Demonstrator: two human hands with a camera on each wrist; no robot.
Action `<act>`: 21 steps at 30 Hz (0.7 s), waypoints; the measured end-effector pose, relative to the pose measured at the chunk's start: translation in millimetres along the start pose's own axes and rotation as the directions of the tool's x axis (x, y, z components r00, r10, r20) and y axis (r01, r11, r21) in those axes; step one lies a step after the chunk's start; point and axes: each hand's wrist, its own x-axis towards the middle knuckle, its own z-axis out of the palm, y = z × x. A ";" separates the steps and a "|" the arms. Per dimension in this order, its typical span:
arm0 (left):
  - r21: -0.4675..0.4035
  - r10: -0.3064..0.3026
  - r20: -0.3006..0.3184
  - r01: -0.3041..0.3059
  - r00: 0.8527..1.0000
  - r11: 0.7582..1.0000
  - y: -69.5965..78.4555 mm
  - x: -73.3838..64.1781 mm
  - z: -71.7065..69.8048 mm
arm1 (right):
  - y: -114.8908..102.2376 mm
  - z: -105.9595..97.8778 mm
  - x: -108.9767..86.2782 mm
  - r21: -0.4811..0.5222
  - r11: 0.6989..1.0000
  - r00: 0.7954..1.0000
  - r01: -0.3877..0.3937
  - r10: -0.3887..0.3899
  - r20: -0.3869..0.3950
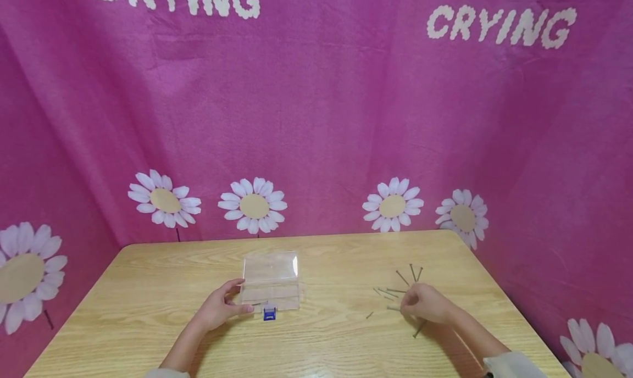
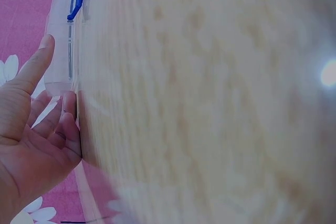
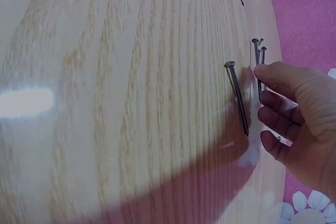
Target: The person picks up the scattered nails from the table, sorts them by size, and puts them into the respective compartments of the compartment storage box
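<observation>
A clear plastic box [image 1: 271, 290] lies with its lid tipped back and a blue latch [image 1: 269, 313] at its front. My left hand [image 1: 220, 307] holds the box at its left side, thumb along the front corner and fingers by the side wall. A thin dark nail [image 2: 70, 51] shows through the box wall in the left wrist view. Over at the right, my right hand [image 1: 429, 304] pinches a nail [image 3: 255, 51] between thumb and fingers. A thicker nail [image 3: 238, 98] lies on the table just beside these fingertips.
Several loose nails [image 1: 401, 277] of different lengths lie around the right hand on the wooden table [image 1: 336, 334]. A small nail [image 1: 369, 315] lies apart, toward the box. A pink curtain [image 1: 316, 120] with daisies hangs behind and beside the table.
</observation>
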 end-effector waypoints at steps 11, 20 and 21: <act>0.012 0.006 0.012 -0.006 1.000 1.000 -0.2 -0.1 -0.7 | -6.5 -5.1 3.4 -0.011 0.993 0.993 0.118 -0.118 0.011; 0.031 -0.023 0.000 0.023 1.000 0.999 -1.3 0.7 -1.5 | -20.7 -6.1 10.3 -0.055 0.990 0.991 0.130 -0.130 -0.012; 0.033 -0.025 0.000 0.025 1.000 0.999 -1.2 0.6 -1.4 | -21.4 -5.9 11.1 -0.058 0.989 0.991 0.132 -0.133 -0.013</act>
